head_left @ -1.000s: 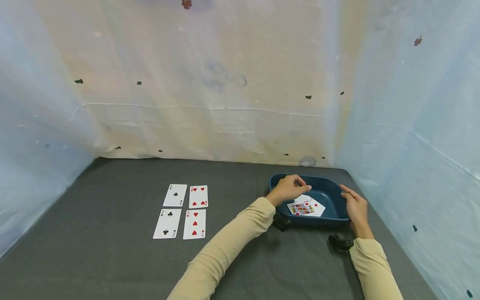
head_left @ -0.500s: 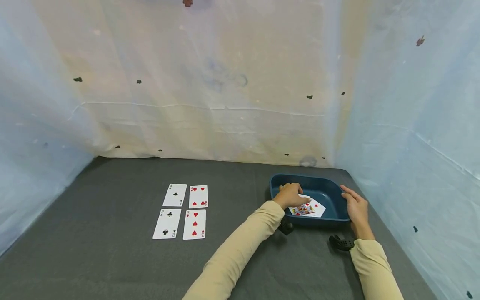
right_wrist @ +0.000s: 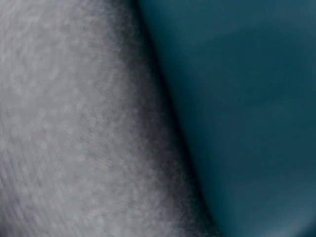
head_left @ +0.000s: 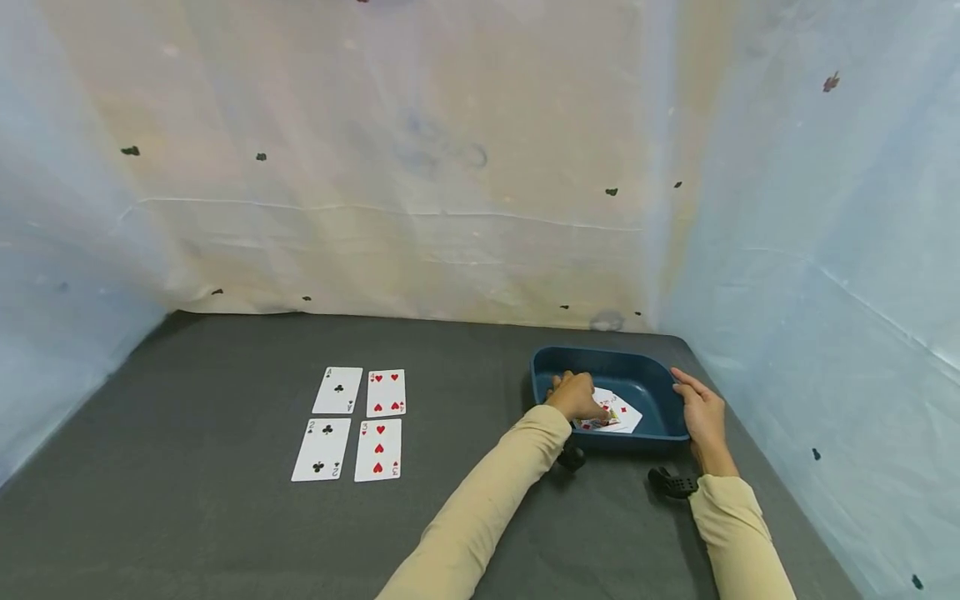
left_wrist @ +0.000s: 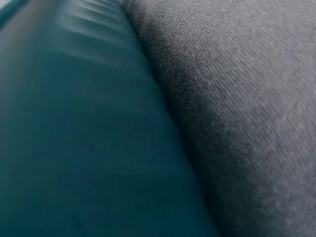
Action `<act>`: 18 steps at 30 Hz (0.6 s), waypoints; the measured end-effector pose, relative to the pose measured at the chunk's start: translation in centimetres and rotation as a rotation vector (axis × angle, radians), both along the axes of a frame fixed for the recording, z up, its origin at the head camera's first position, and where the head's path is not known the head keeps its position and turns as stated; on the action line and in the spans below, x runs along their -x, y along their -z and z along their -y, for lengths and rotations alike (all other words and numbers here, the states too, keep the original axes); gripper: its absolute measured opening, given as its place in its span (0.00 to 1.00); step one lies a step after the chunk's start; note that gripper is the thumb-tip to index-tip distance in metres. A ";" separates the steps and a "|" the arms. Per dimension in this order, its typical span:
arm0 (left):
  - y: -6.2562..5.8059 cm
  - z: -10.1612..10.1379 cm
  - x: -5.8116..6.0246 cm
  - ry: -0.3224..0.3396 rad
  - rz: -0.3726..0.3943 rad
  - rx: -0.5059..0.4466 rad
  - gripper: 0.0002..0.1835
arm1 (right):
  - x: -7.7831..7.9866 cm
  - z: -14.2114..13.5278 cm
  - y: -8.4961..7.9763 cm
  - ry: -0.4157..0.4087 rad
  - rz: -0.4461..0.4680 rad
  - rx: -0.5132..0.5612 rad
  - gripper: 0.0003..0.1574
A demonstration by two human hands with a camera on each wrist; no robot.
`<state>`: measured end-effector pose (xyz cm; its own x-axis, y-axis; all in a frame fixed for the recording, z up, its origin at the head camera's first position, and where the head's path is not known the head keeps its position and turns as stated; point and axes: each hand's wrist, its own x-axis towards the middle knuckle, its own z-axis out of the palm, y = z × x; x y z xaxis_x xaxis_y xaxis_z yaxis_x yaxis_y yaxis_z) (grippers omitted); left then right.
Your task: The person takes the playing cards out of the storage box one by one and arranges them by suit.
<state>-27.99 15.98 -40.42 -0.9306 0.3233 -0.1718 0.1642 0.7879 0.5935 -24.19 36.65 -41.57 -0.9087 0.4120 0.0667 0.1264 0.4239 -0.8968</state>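
A dark blue plastic tub (head_left: pixel 660 400) stands at the right of the table, with several playing cards (head_left: pixel 627 414) lying fanned face up inside it. My left hand (head_left: pixel 573 396) reaches down into the tub's left side, its thumb over the cards and its other fingertips partly hidden; I cannot tell whether it pinches a card. At the tub's right end, my right hand (head_left: pixel 703 417) grips the rim. The left wrist view is filled by the tub's outer wall (left_wrist: pixel 98 128) beside grey cloth, and the right wrist view likewise shows the tub wall (right_wrist: pixel 247 118).
On the grey-covered table (head_left: pixel 225 517), left of centre, lie the ace of clubs (head_left: pixel 337 390), four of hearts (head_left: pixel 386 393), two of clubs (head_left: pixel 321 450) and three of hearts (head_left: pixel 378 450), face up in two rows. Pale sheeting (head_left: pixel 405 167) hangs behind and on both sides.
My left hand has moved down from above the tub into it, over the cards. The right hand keeps its place on the rim. The head view has shifted slightly.
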 end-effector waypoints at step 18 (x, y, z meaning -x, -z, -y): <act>1.1 -0.4 0.6 -0.004 -0.056 0.142 0.22 | 0.1 0.0 0.1 0.010 -0.037 0.031 0.26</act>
